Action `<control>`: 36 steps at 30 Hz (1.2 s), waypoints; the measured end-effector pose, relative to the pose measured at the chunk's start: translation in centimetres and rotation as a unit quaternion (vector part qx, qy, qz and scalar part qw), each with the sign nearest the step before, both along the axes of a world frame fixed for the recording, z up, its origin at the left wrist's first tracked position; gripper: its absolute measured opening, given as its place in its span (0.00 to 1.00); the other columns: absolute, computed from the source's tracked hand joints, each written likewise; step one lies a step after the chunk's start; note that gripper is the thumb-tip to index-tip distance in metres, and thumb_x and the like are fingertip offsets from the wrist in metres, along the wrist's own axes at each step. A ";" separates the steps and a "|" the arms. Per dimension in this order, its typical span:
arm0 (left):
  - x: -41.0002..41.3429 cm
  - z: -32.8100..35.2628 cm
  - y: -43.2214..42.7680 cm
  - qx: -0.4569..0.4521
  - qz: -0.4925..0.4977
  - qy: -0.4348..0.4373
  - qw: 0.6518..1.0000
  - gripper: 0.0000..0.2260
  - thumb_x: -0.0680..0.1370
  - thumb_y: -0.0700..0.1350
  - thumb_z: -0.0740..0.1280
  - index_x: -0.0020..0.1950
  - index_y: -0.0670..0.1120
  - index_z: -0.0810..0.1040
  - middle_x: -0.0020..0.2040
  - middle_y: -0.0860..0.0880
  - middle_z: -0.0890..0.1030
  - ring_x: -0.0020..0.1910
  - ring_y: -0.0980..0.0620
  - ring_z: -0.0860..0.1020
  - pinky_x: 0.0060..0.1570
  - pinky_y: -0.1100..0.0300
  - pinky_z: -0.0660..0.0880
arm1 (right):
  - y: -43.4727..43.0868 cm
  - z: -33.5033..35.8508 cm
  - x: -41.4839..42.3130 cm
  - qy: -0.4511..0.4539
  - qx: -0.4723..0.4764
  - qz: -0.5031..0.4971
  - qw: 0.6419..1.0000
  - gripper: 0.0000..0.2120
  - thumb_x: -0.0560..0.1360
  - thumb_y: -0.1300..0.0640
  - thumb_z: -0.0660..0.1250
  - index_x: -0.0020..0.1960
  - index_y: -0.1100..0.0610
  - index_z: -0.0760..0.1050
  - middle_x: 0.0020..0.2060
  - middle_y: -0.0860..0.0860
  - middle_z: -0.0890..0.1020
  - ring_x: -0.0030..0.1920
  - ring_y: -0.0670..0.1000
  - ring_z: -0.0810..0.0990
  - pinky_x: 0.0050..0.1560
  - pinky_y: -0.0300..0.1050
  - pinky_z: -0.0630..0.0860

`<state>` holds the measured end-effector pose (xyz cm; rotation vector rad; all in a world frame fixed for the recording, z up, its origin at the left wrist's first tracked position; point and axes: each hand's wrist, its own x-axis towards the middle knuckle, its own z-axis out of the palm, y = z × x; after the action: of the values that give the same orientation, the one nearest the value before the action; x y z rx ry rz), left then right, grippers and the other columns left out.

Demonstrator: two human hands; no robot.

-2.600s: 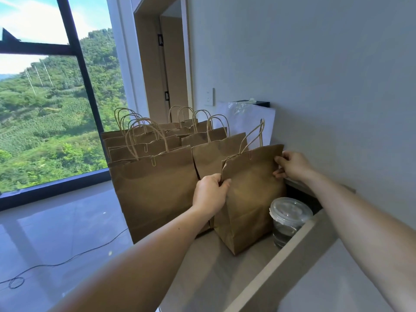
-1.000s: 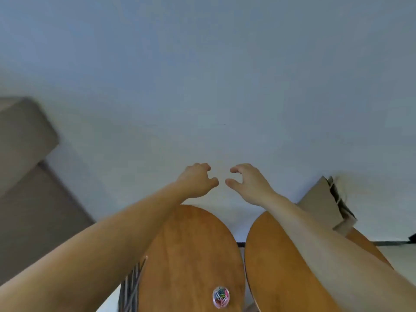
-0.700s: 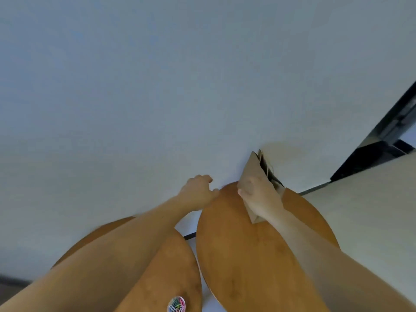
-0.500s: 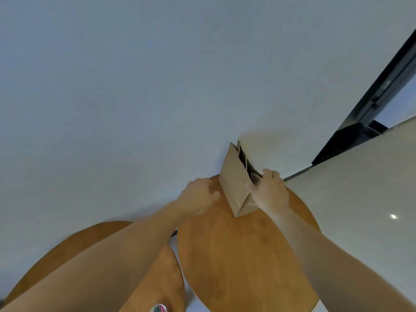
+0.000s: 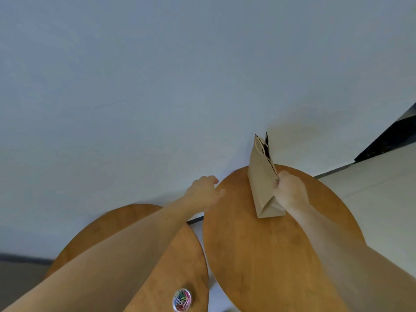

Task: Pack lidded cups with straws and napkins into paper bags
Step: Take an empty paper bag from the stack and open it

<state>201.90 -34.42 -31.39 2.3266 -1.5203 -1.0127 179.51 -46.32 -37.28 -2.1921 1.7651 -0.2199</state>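
Right hand (image 5: 290,192): grips the side edge of the paper bag (image 5: 262,179).
Paper bag: stands folded flat on the right round table (image 5: 270,255), near the wall (image 5: 180,86).
Left hand (image 5: 203,193): holds nothing, fingers relaxed, at the table's left rim.
Left round table (image 5: 171,266): carries a small container of coloured paper clips (image 5: 182,299).

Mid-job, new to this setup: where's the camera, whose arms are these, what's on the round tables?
No machine: these are a person's bare arms, seen from one wide-angle camera worn on their head, looking down. The right hand grips a brown paper bag standing on the right round table. The left hand is relaxed, holding nothing, near that table's edge. On the left table sits a small tub of coloured paper clips. No cups, straws or napkins show.
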 end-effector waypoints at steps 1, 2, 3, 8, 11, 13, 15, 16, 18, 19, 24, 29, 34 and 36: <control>0.7 0.1 0.5 -0.001 0.010 0.001 1.000 0.24 0.80 0.55 0.62 0.74 0.47 0.67 0.72 0.48 0.70 0.68 0.47 0.71 0.60 0.58 0.67 | 0.9 0.5 1.0 -0.009 -0.014 0.017 1.000 0.08 0.80 0.60 0.59 0.42 0.56 0.67 0.31 0.49 0.72 0.30 0.47 0.70 0.26 0.40 0.58; 1.4 0.3 1.2 -0.007 0.017 0.003 1.000 0.26 0.80 0.55 0.62 0.75 0.47 0.66 0.73 0.48 0.69 0.69 0.48 0.71 0.61 0.57 0.68 | 2.0 1.2 2.1 -0.018 -0.025 0.034 0.999 0.09 0.80 0.60 0.60 0.41 0.55 0.66 0.30 0.47 0.71 0.29 0.45 0.69 0.26 0.39 0.57; 2.0 0.4 1.9 -0.008 0.029 0.008 1.000 0.26 0.80 0.55 0.62 0.76 0.47 0.65 0.74 0.48 0.69 0.69 0.48 0.70 0.63 0.57 0.68 | 3.0 1.8 3.3 -0.028 -0.034 0.052 0.998 0.11 0.80 0.60 0.61 0.39 0.53 0.65 0.30 0.46 0.70 0.29 0.43 0.68 0.26 0.38 0.56; 5.7 1.2 6.7 -0.025 0.074 0.027 0.997 0.28 0.79 0.55 0.64 0.76 0.45 0.65 0.73 0.46 0.69 0.68 0.47 0.72 0.63 0.57 0.69 | 9.0 4.7 9.9 -0.049 -0.035 0.130 0.990 0.10 0.79 0.59 0.61 0.39 0.55 0.68 0.29 0.47 0.71 0.29 0.47 0.70 0.26 0.38 0.58; 8.6 2.0 11.1 -0.039 0.092 0.038 0.994 0.28 0.79 0.54 0.64 0.76 0.44 0.64 0.73 0.45 0.70 0.68 0.47 0.72 0.60 0.59 0.70 | 13.8 5.9 14.3 -0.049 -0.022 0.174 0.983 0.08 0.79 0.58 0.61 0.41 0.56 0.71 0.30 0.47 0.72 0.31 0.49 0.72 0.28 0.41 0.63; 10.8 2.3 14.4 -0.047 0.106 0.038 0.993 0.29 0.79 0.53 0.63 0.77 0.44 0.64 0.74 0.45 0.69 0.70 0.47 0.71 0.64 0.57 0.70 | 17.6 6.1 17.1 -0.044 -0.012 0.203 0.978 0.08 0.79 0.57 0.60 0.41 0.54 0.69 0.30 0.46 0.71 0.30 0.47 0.70 0.27 0.40 0.61; 12.8 2.3 18.1 -0.047 0.124 0.046 0.990 0.29 0.79 0.53 0.62 0.77 0.44 0.62 0.75 0.45 0.68 0.72 0.47 0.69 0.66 0.56 0.69 | 21.4 6.0 19.6 -0.042 -0.001 0.229 0.972 0.08 0.79 0.57 0.59 0.41 0.54 0.68 0.30 0.46 0.70 0.30 0.47 0.69 0.28 0.41 0.60; 13.8 2.2 20.0 -0.045 0.132 0.050 0.989 0.29 0.79 0.53 0.62 0.78 0.44 0.62 0.75 0.45 0.68 0.72 0.47 0.68 0.66 0.57 0.68 | 23.2 5.8 20.8 -0.041 0.003 0.241 0.970 0.09 0.79 0.57 0.59 0.40 0.54 0.68 0.30 0.47 0.70 0.30 0.47 0.69 0.28 0.41 0.60; 15.7 1.7 23.6 -0.043 0.149 0.054 0.986 0.29 0.79 0.53 0.62 0.78 0.44 0.61 0.75 0.45 0.68 0.72 0.47 0.68 0.64 0.60 0.67 | 26.9 5.3 22.8 -0.033 0.012 0.261 0.965 0.08 0.79 0.57 0.59 0.41 0.54 0.67 0.31 0.47 0.70 0.31 0.48 0.70 0.29 0.41 0.61; 16.6 1.3 25.4 -0.041 0.161 0.058 0.984 0.29 0.79 0.53 0.62 0.78 0.44 0.61 0.75 0.45 0.68 0.71 0.47 0.69 0.61 0.62 0.67 | 28.6 5.1 23.7 -0.027 0.012 0.273 0.961 0.08 0.79 0.57 0.58 0.41 0.54 0.66 0.31 0.47 0.70 0.32 0.49 0.71 0.30 0.41 0.62; 19.4 -1.2 33.8 -0.012 0.198 0.087 0.976 0.30 0.80 0.53 0.62 0.78 0.42 0.60 0.74 0.44 0.68 0.70 0.48 0.71 0.58 0.63 0.67 | 36.2 3.2 26.7 0.004 0.019 0.300 0.954 0.07 0.80 0.56 0.58 0.43 0.51 0.65 0.34 0.45 0.70 0.34 0.46 0.69 0.30 0.38 0.60; 20.1 -3.8 39.5 0.015 0.221 0.114 0.968 0.31 0.79 0.54 0.62 0.78 0.42 0.60 0.75 0.44 0.67 0.70 0.46 0.70 0.59 0.61 0.67 | 41.3 0.7 27.3 0.040 0.082 0.303 0.949 0.08 0.78 0.58 0.57 0.40 0.52 0.64 0.31 0.44 0.66 0.32 0.45 0.69 0.25 0.36 0.59; 19.9 -5.4 41.6 0.039 0.232 0.142 0.962 0.31 0.78 0.55 0.63 0.77 0.43 0.62 0.72 0.44 0.71 0.65 0.47 0.73 0.57 0.59 0.72 | 43.2 -0.3 26.7 0.042 0.154 0.299 0.941 0.17 0.75 0.36 0.56 0.39 0.50 0.64 0.32 0.46 0.75 0.32 0.48 0.74 0.33 0.44 0.72; 19.7 -5.8 41.7 0.040 0.236 0.146 0.960 0.33 0.76 0.57 0.65 0.77 0.43 0.61 0.71 0.44 0.71 0.64 0.47 0.74 0.56 0.59 0.72 | 42.7 -0.2 26.7 0.080 0.137 0.308 0.938 0.28 0.71 0.25 0.49 0.43 0.50 0.70 0.35 0.46 0.78 0.35 0.49 0.77 0.36 0.45 0.74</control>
<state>221.58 7.26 -37.21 2.2959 -0.7764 -1.2241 206.21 -3.66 -37.52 -2.4604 1.0087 0.3384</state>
